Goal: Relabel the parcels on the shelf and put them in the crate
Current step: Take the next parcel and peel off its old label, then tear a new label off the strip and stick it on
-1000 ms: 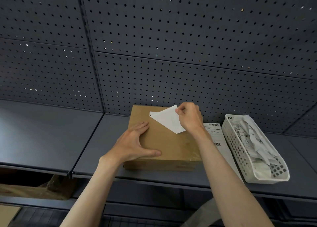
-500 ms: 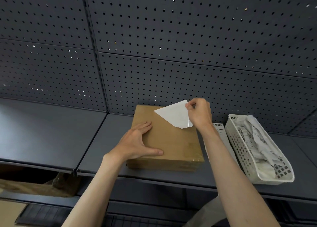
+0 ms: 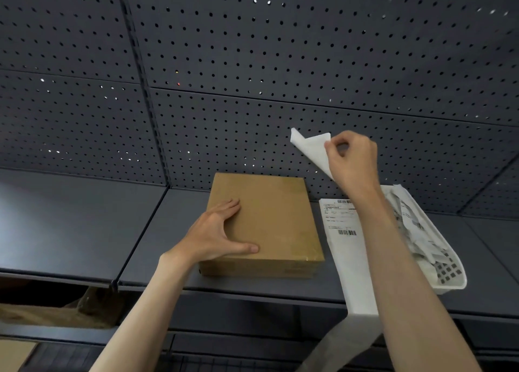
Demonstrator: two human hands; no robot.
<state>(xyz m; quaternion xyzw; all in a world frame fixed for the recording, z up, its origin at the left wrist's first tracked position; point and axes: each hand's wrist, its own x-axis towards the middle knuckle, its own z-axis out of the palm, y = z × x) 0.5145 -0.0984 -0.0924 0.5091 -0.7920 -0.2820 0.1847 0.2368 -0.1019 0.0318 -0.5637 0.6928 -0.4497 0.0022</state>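
The right hand (image 3: 352, 161) is raised in front of the pegboard (image 3: 280, 62), its thumb and fingers pinching a white label (image 3: 311, 149) that hangs curled and free in the air, above and to the right of the parcel (image 3: 266, 220) and touching nothing else. The left hand (image 3: 219, 234) lies flat on the parcel's top near its left edge, fingers straight and together, thumb spread along the front edge, pressing down rather than gripping. The parcel is a plain brown box lying flat on the grey shelf (image 3: 84, 231), close to the pegboard; its top face shows no label. Just right of it a strip of labels (image 3: 345, 245) with printed barcodes lies on the shelf and hangs over the front edge, partly hidden behind the right forearm. Beside the strip stands a white basket (image 3: 449, 279) holding crumpled label papers. Below the shelf at the left, a brown shape shows dimly on a lower level; what it is cannot be told.
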